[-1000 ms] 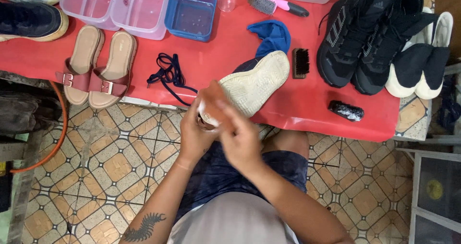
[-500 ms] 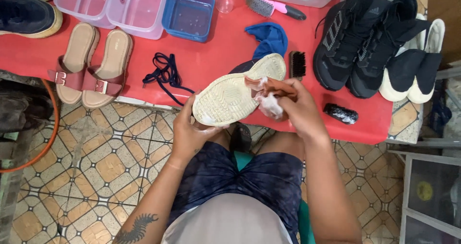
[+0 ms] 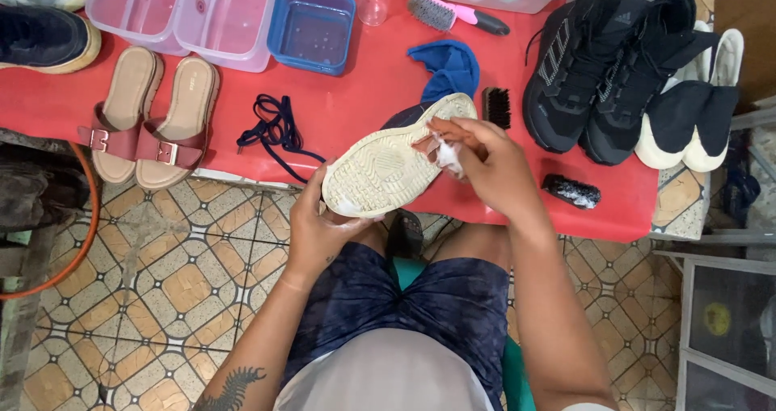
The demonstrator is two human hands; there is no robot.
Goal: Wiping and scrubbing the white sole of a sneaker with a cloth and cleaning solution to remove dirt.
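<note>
Left hand (image 3: 323,225) grips the heel end of a pale shoe (image 3: 388,168), sole up, at frame centre over the red table (image 3: 356,108) edge. Right hand (image 3: 493,164), fingers closed on a small white wipe (image 3: 449,157), presses it against the sole's toe half. Beyond: dark laces (image 3: 275,124), blue cloth (image 3: 449,67), black sneakers (image 3: 598,63) upper right.

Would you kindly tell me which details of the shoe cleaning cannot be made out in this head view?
- Upper of the held shoe: faces away, only its sole shows.
- White wad: mostly covered by the right hand, so its kind is unclear.
- Left hand fingertips: behind the shoe.
- Clear containers: cut off by the top edge.
</note>
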